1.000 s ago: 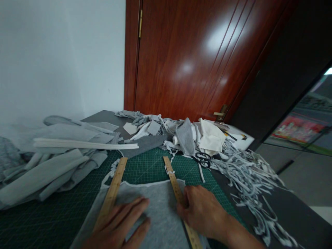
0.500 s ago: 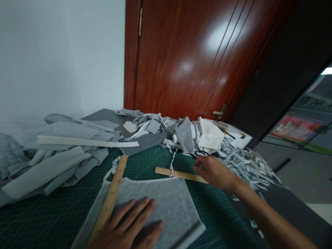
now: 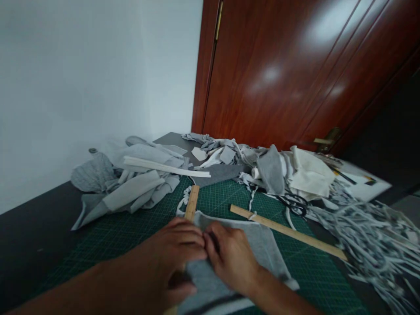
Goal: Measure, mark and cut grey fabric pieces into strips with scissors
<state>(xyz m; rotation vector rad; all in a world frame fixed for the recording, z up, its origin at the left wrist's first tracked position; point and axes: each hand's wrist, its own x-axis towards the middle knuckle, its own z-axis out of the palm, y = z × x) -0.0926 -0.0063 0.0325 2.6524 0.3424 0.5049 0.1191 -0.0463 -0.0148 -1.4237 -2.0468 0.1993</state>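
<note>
Wooden ruler (image 3: pixel 192 202) lies on grey cloth (image 3: pixel 264 240), long axis pointing away from us, tipped slightly R. Our L hand (image 3: pixel 164 249) covers it, R hand (image 3: pixel 234 258) just beside; fingers bent on both, can't tell what's gripped, if anything.

The single view looks from the wearer's head, forward and slightly down, over the near mat (image 3: pixel 210 197) and table (image 3: pixel 29 205) toward the wall (image 3: pixel 98 70) and door (image 3: pixel 262 78); the blurred right edge seems tilted.
</note>
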